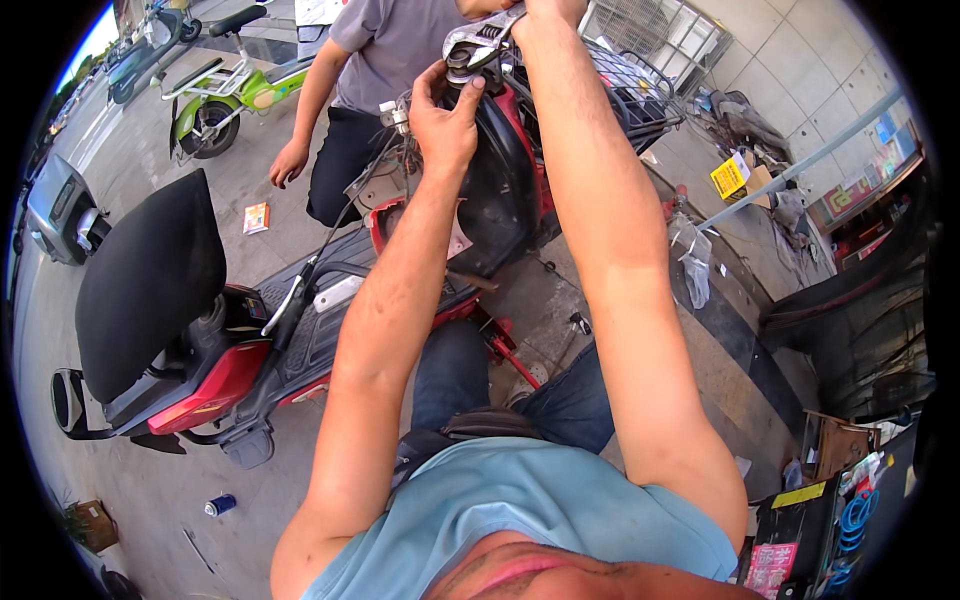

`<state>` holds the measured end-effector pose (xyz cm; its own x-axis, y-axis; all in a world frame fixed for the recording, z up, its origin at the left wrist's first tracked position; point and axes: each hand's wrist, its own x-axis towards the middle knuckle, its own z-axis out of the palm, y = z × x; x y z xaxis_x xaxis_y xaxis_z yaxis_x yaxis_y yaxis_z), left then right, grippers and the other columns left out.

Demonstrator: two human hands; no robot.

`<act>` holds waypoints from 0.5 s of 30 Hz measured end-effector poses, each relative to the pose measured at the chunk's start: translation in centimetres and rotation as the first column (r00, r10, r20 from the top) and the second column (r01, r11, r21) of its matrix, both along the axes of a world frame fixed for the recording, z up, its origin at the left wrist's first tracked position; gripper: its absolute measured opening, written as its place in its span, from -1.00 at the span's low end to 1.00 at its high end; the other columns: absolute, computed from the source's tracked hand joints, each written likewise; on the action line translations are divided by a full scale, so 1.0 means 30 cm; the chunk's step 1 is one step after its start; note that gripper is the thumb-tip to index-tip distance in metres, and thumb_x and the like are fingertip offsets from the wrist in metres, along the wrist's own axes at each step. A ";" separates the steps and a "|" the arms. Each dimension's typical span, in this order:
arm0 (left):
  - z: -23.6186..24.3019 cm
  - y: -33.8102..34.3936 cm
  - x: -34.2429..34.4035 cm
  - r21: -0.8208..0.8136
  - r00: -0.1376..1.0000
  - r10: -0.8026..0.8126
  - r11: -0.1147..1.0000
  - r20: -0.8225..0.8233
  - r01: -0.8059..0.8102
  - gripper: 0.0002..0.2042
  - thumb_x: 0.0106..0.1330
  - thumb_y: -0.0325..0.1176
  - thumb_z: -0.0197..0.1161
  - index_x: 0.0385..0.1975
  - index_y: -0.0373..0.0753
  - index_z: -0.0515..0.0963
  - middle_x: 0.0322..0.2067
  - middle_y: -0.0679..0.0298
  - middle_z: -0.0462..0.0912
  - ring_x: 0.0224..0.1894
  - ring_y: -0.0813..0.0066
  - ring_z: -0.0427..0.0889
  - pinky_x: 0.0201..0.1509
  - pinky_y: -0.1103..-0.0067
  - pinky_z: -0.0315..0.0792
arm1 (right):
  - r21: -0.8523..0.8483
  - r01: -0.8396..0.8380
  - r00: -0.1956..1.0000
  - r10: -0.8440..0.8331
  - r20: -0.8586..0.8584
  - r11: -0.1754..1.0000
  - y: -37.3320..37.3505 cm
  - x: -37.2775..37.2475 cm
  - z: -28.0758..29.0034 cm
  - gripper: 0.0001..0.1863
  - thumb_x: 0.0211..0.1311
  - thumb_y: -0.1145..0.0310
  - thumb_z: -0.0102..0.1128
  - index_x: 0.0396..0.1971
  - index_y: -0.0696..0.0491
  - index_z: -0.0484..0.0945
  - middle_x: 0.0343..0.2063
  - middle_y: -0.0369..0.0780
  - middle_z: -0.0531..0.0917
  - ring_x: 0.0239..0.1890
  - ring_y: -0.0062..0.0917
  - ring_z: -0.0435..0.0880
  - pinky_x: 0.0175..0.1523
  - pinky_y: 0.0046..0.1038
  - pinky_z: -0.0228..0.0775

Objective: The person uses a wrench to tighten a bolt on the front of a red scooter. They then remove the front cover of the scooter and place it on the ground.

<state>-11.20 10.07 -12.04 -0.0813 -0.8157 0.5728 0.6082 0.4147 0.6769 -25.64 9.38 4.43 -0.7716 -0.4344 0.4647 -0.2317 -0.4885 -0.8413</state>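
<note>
Overhead, two bare hands meet at the far end of a scooter's black shell [505,185]. There sits a black fitting [459,70], pinched between thumb and forefinger of the left hand [445,130], on the shell's left side. An adjustable wrench [482,38] lies just above the fitting, its long axis slanting up and right toward the right hand [552,10], which appears closed around its handle, though the top edge of view crops those fingers. The key relation, it seems, is wrench head to fitting: the left hand is nearer. Beyond the shell crouches a co-worker [400,55] in grey.
</note>
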 end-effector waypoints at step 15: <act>-0.041 0.016 0.004 0.135 0.983 0.004 0.990 0.182 -0.030 -0.41 0.40 0.04 0.35 0.14 -0.38 0.44 -0.04 0.12 0.63 0.07 0.33 0.51 0.23 0.44 0.40 | -0.251 0.145 -0.173 -0.225 -0.959 0.957 0.272 0.587 -0.321 -0.93 0.04 0.34 0.30 -0.43 -0.04 0.63 -0.37 -0.31 0.62 -0.22 -0.40 0.66 -0.09 -0.34 0.47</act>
